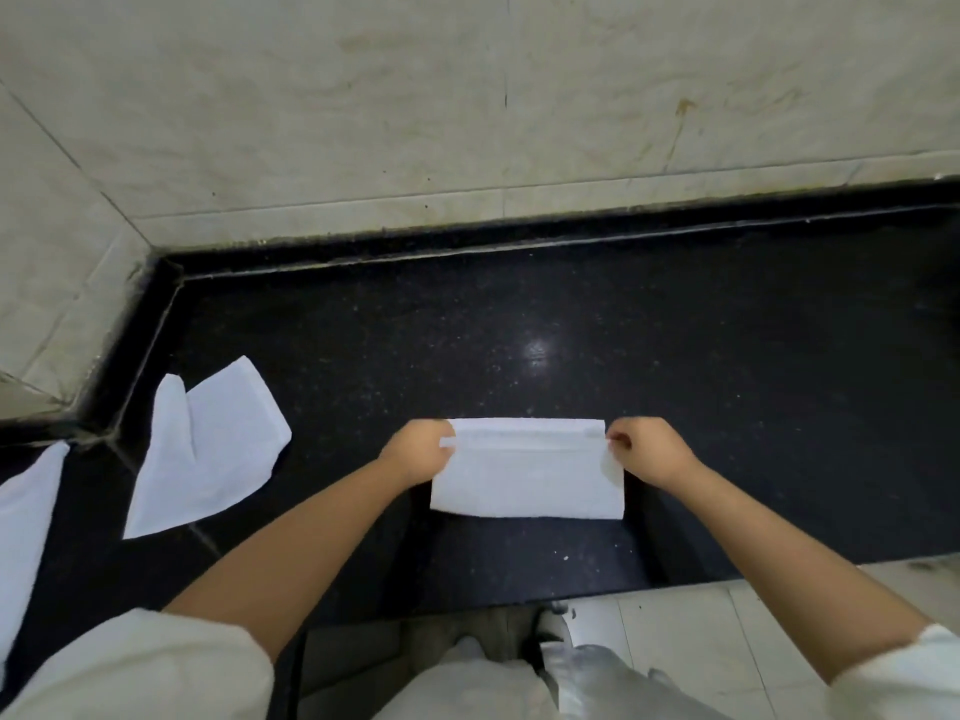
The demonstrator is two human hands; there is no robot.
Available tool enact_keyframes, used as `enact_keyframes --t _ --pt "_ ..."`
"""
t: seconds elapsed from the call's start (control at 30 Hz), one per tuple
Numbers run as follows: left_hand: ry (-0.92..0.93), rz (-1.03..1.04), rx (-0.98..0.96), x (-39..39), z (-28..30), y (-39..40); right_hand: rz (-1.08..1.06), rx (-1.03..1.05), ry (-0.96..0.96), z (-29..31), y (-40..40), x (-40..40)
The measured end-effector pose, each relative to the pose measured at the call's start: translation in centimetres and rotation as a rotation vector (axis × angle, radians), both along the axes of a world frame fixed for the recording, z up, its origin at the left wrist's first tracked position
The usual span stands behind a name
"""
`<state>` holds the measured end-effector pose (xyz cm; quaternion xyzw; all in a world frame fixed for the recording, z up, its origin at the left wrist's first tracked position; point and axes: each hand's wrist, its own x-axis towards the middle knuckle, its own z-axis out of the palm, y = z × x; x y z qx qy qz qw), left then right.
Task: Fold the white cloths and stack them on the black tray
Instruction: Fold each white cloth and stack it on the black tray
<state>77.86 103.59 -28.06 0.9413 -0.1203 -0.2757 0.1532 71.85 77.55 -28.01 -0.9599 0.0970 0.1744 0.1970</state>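
Currently: folded white cloth (527,475) flat on black counter (675,356), long axis left-right. Left hand (418,452) pinching far-left corner, right hand (647,449) pinching far-right corner; both equally near. Farther left: unfolded cloth (208,449). Black tray not visible.

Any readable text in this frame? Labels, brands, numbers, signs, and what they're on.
None: no text, label, brand, number or sign shows anywhere.
Folded white cloth pinched at its far corners by the left hand and right hand: plain, only a woven band.
Loose white cloth on the black speckled stone counter: plain.
White cloth at the left edge: plain.
Beige tiled wall: stains only.
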Motion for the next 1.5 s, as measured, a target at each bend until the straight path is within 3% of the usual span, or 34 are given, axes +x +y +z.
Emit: enact_keyframes --t 0.1,0.27,0.5,0.77,0.97,1.17,1.23,1.37,1.5 --pt "-0.132 0.048 0.141 0.5 -1.0 -1.0 -0.058 -0.055 -0.09 -1.2 0.7 0.7" --pt "-0.173 0.083 0.295 0.0 -2.6 -2.2 -0.053 -0.099 -0.09 -3.0 1.0 1.7" --pt "-0.191 0.107 0.279 1.4 -3.1 -1.9 0.0 -0.077 -0.092 -4.0 0.3 2.6" --pt "-0.19 -0.118 0.421 2.6 -2.9 -2.2 0.107 -0.137 -0.048 -3.4 -0.2 3.8" --pt "-0.282 -0.29 0.407 2.3 -3.4 -1.8 0.236 -0.163 0.007 -3.1 -0.5 3.8" --pt "-0.239 -0.496 0.461 1.3 -3.1 -1.2 0.425 -0.377 0.079 -2.9 -0.2 3.1" --pt "-0.383 -0.504 0.379 1.7 -2.4 -0.9 0.398 -0.368 0.018 -1.9 -0.3 3.4" --pt "-0.671 -0.447 0.123 3.9 0.1 0.1 0.28 -0.281 -0.425 1.7 -1.6 5.1" --pt "-0.914 -0.389 -0.003 4.4 4.0 0.4 0.251 -0.168 -0.776 4.4 -2.2 5.0"
